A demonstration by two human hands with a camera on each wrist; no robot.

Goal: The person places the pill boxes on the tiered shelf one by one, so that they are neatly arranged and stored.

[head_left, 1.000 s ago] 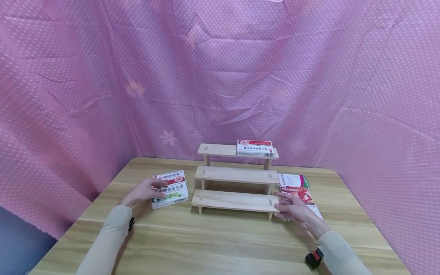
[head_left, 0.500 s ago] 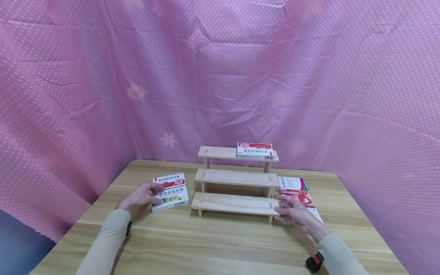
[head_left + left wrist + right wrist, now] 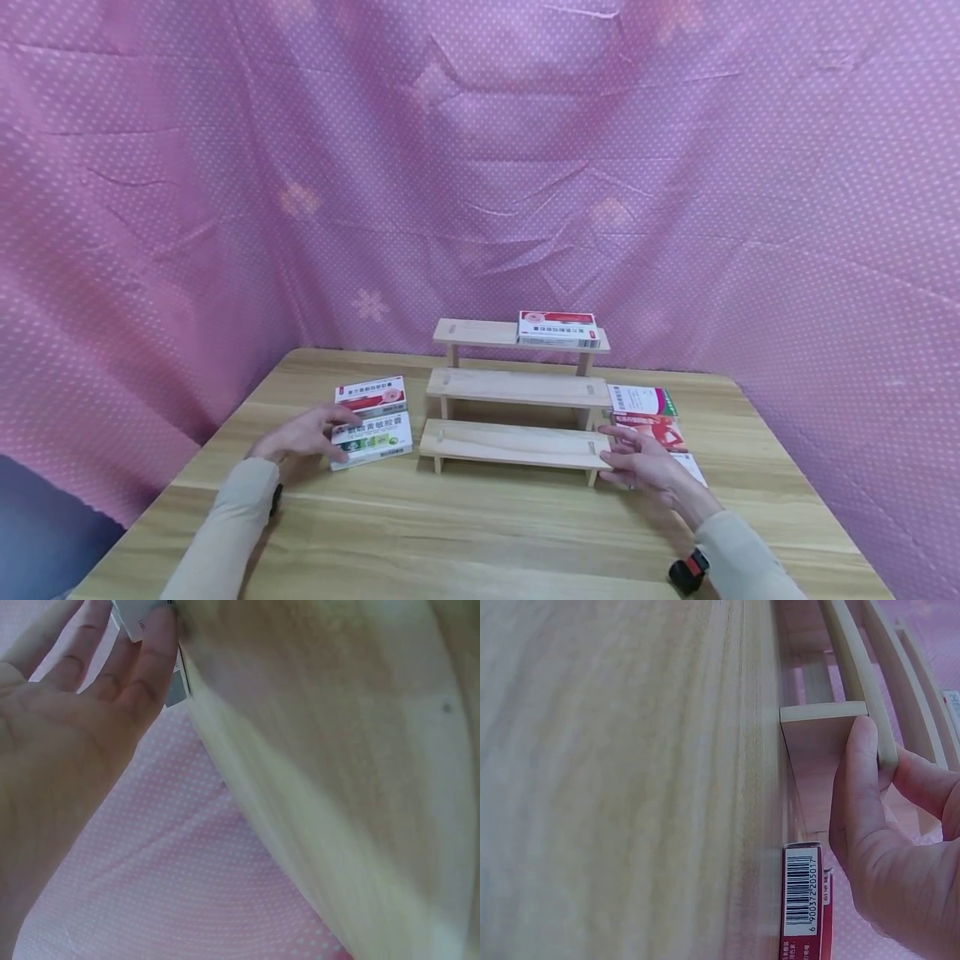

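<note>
My left hand [image 3: 303, 433] pinches the left end of a white and green medicine box [image 3: 388, 428] on the table. In the left wrist view, the fingers lie against a corner of a white box [image 3: 139, 616]; most of it is out of frame. Just behind it lies a red and white medicine box [image 3: 378, 393]. At the right, my right hand [image 3: 648, 462] grips the right end of the lowest board of a three-step wooden display stand [image 3: 510, 443]. The right wrist view shows the fingers [image 3: 861, 780] on that board's end, by the leg.
Another red and white box [image 3: 557, 327] sits on the stand's top step. Right of the stand lie a white and green box [image 3: 637, 398], a red box [image 3: 656, 429] and a partly hidden white box [image 3: 692, 467]. A pink dotted cloth [image 3: 480, 167] hangs behind the table [image 3: 465, 533].
My left hand has come down onto the white and green box and gripped its left end. That box has shifted slightly toward me, away from the red and white one. The right hand keeps its hold.
</note>
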